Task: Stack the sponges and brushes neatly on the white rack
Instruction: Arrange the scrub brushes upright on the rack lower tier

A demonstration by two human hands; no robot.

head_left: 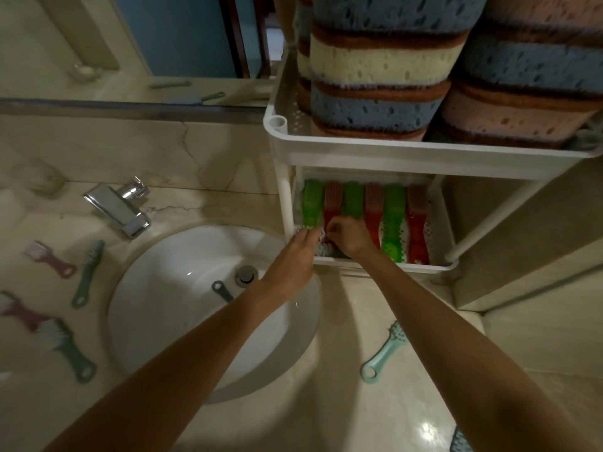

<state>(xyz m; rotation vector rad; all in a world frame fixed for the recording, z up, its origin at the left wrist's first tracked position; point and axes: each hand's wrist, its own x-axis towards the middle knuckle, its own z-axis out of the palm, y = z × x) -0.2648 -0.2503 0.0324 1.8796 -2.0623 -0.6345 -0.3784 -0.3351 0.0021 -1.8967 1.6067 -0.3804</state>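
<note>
A white two-tier rack (pixel 424 156) stands on the counter right of the sink. Its top tier carries stacked blue, cream and pink sponges (pixel 381 63). On the lower tier lies a row of green and red brushes (pixel 393 220), side by side. Both hands reach into the lower tier's front left corner. My left hand (pixel 298 252) and my right hand (pixel 347 236) meet over a white-bristled brush (pixel 321 247); fingers curl at it, the grip is partly hidden. Loose brushes lie on the counter: pink (pixel 49 261), green (pixel 87 272), green-handled (pixel 70 352), teal (pixel 385 353).
A round white sink (pixel 182 282) holds a dark brush handle (pixel 222 291) beside the drain. A chrome faucet (pixel 119 208) stands behind it. A mirror (pixel 146 44) runs along the back wall. A wall corner rises at right, close to the rack.
</note>
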